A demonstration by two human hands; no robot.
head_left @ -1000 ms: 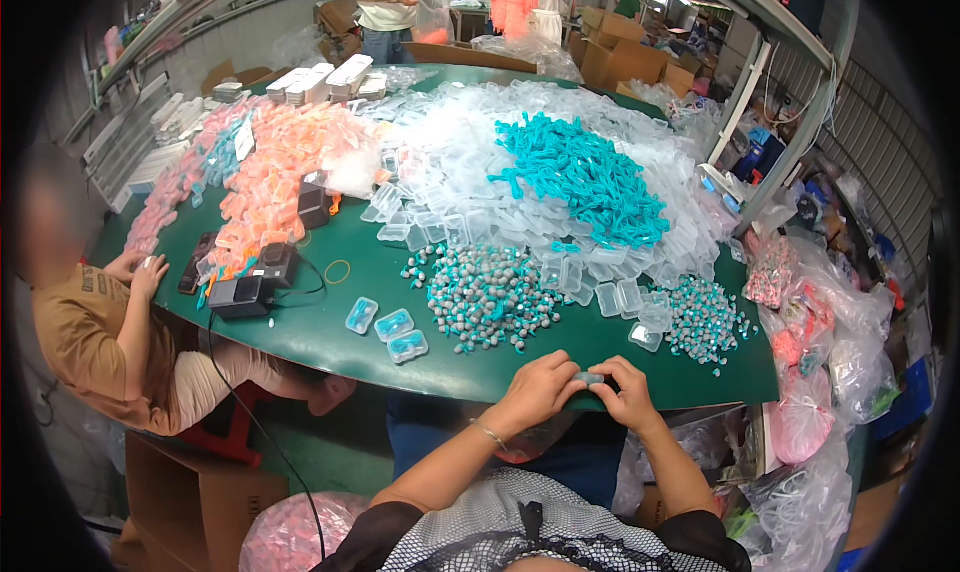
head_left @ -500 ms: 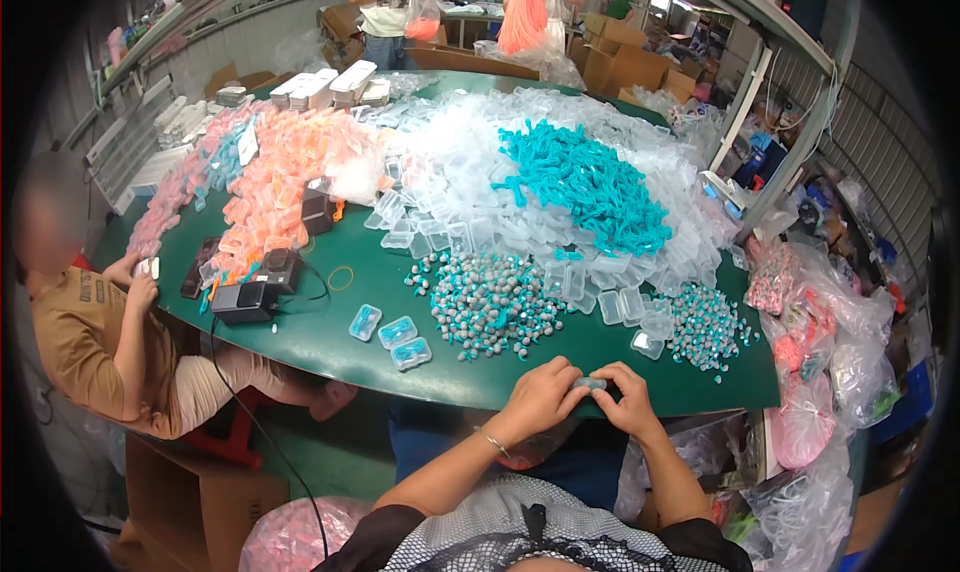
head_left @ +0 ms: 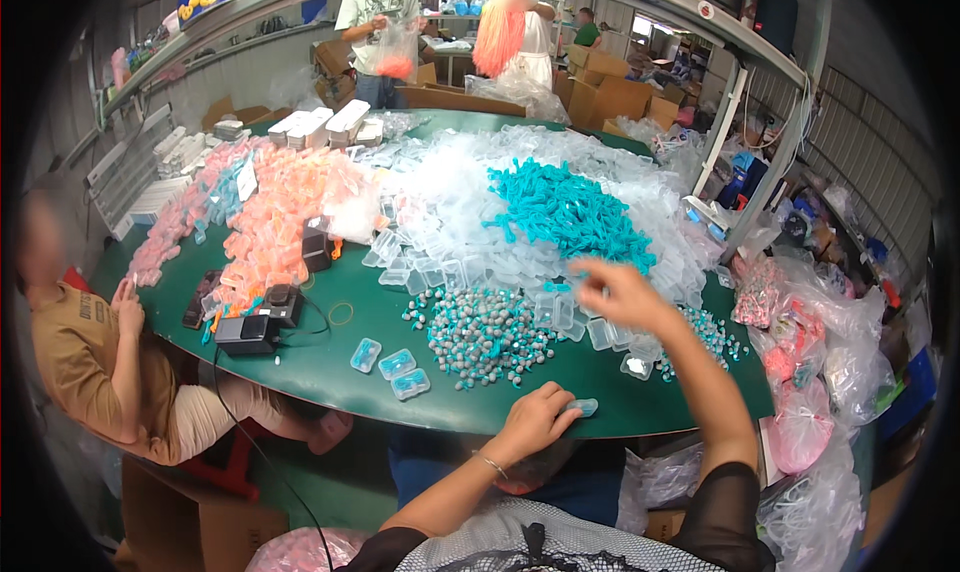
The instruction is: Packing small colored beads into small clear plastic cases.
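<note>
At the table's front edge my left hand [head_left: 535,417] is closed on a small clear plastic case [head_left: 582,408], whose right end sticks out past the fingers. My right hand [head_left: 622,294] is stretched forward over the near side of a heap of clear cases [head_left: 450,237], just below the pile of teal plastic pieces [head_left: 570,207]. Its index finger and thumb are apart, with nothing visible between them. Between my hands and the heap lies a pile of small grey-and-teal round-headed pieces [head_left: 480,337]. Left of it rest several filled cases [head_left: 410,383] with teal contents.
A second pile of small pieces [head_left: 705,332] lies at the right, partly behind my right forearm. Orange cases [head_left: 265,202] and black boxes with a cable [head_left: 245,334] are on the left. A co-worker [head_left: 85,362] sits there. A metal post [head_left: 780,172] rises at the right.
My right hand has let go of the case and moved forward to the heap. The left hand keeps the case, slightly lower in view. The co-worker at left has raised a hand.
</note>
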